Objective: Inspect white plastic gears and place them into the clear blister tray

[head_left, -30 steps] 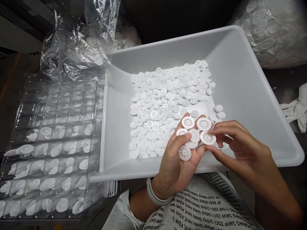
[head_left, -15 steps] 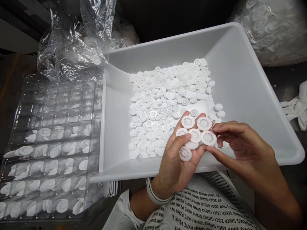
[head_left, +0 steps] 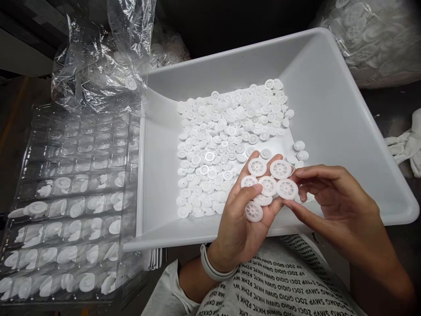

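My left hand (head_left: 241,228) is palm up over the near edge of a white tub (head_left: 332,109), cupping several white plastic wheels (head_left: 267,185) on its fingers, thumb resting on one. My right hand (head_left: 332,202) is beside it, its thumb and fingertips pinched on the rightmost wheel (head_left: 287,188) of that handful. A heap of the same small white wheels (head_left: 226,136) covers the tub floor beyond both hands.
A clear blister tray (head_left: 79,197) lies left of the tub, its nearer pockets holding white wheels. A crumpled clear plastic bag (head_left: 105,57) sits behind it. A bag of more wheels (head_left: 368,35) is at top right, white cloth (head_left: 408,147) at the right edge.
Both hands stay nearly still. My right fingers have shifted slightly on the rightmost wheel; the view has drifted a little.
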Demonstrator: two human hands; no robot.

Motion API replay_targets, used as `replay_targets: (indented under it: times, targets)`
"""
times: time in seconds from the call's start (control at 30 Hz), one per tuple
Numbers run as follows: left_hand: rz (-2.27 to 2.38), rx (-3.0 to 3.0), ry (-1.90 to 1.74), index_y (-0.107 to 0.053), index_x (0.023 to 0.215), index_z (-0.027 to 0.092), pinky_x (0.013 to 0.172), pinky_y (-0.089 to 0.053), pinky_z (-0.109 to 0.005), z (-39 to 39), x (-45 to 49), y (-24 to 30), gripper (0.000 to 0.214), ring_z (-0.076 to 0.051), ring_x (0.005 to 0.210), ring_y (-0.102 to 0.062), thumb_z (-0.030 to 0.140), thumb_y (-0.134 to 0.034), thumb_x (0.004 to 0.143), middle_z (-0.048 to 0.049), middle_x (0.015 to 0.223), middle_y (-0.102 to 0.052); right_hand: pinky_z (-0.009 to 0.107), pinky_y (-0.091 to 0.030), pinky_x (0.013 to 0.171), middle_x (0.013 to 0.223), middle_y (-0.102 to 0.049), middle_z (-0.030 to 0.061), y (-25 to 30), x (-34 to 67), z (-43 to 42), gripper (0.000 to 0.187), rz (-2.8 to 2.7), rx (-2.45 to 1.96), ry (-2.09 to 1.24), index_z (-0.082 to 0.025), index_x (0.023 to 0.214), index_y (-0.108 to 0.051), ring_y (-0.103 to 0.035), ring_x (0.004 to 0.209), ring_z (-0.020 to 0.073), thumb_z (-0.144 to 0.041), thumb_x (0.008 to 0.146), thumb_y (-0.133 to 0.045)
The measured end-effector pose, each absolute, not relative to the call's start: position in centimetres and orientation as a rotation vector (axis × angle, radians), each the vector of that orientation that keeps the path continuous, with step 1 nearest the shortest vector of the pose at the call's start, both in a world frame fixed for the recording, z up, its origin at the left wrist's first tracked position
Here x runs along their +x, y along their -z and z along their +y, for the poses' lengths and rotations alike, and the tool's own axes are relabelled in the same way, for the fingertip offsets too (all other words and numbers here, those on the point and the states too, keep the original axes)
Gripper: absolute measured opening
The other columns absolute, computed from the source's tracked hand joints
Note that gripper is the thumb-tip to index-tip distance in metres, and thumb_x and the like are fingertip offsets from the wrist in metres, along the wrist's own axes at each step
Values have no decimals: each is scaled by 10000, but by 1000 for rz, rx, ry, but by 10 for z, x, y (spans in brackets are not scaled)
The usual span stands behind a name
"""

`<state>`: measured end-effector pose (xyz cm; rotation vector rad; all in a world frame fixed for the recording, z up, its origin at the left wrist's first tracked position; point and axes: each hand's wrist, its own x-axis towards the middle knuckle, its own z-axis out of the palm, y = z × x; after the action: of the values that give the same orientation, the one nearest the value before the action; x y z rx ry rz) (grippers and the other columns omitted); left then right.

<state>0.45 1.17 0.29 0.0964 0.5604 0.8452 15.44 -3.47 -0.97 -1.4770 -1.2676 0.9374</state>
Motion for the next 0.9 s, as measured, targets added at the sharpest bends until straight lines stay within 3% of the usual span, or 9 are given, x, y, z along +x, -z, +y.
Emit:
replay_targets:
  times: [0.17,0.33,0.43,0.63,0.77,0.9]
  targets:
    - [550,102,-834,-450,1364,332,1054,-456,-357,12,5,-5,485,-210,1301,-484,118,-392,933,2,1348,-574,216,-493,745,1105,-562,16,10,151,-35,440,-1247,-1524,-936,-276,1126,-569,-553,898,133,-204,738,-764]
    - [533,36,-833,-432,1370,268,1099,-409,-413,14,5,-7,497,-220,1315,-467,79,-386,913,-26,1331,-589,195,-504,780,1131,-566,26,6,148,-35,425,-1086,-1472,-934,-273,1120,-590,-566,982,146,-162,738,-739]
    - [538,10,-835,-416,1375,249,1124,-376,-438,15,5,-7,510,-217,1314,-466,66,-390,900,-28,1350,-575,194,-530,686,1009,-588,37,5,157,-35,299,-767,-1333,-1108,-255,1081,-628,-598,827,133,-245,785,-666]
    - [561,-11,-824,-395,1396,249,1111,-391,-432,15,5,-8,523,-218,1318,-460,91,-378,898,-40,1359,-567,275,-556,698,967,-542,74,8,175,-34,206,-626,-1140,-1134,-182,774,-700,-593,849,179,-298,802,-532]
    - [545,-38,-826,-435,1373,256,1113,-384,-438,15,5,-9,483,-215,1308,-474,144,-363,910,-24,1327,-594,280,-459,585,786,-536,35,2,160,-36,104,-820,-1373,-1005,-248,912,-640,-532,709,150,-183,835,-613]
    - [536,-67,-838,-440,1375,254,1103,-392,-440,15,5,-8,482,-217,1320,-462,177,-376,904,-33,1323,-596,289,-438,619,825,-562,28,-1,146,-40,353,-1372,-1464,-689,-238,1049,-636,-533,771,157,-50,754,-685]
